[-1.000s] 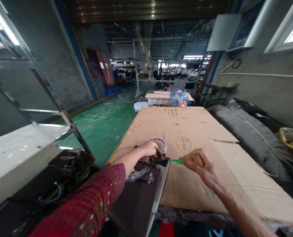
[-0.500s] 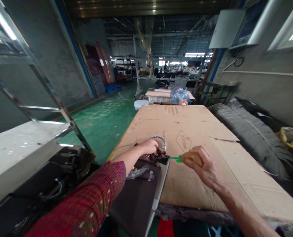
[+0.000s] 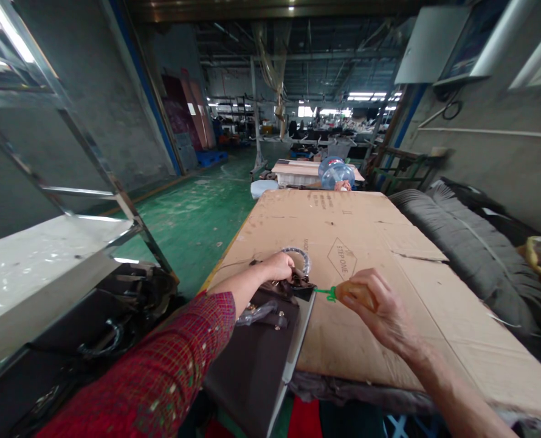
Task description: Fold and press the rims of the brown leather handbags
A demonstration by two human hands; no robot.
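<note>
A dark brown handbag [image 3: 252,365] lies at the near left edge of the cardboard, its pale edge facing right. My left hand [image 3: 278,267] is closed on the top of the bag, beside a round handle [image 3: 303,258] in clear wrap. What exactly the fingertips pinch is hidden. My right hand [image 3: 380,304] is wrapped around an amber squeeze bottle [image 3: 356,294] with a green nozzle [image 3: 329,293]. The nozzle's thin tip points left and meets the bag's upper right corner, though whether it touches cannot be told.
Cardboard [image 3: 361,231] covers the worktable. More dark bags [image 3: 92,347] lie at left beside a metal rack [image 3: 129,213]. Grey rolled material [image 3: 462,243] lies along the right side. Beyond the table are a blue-tinted water jug [image 3: 337,173] and green floor [image 3: 192,213].
The view has shifted slightly. Both hands, the bag and the bottle keep nearly the same places relative to each other, with the nozzle tip still at the bag's corner.
</note>
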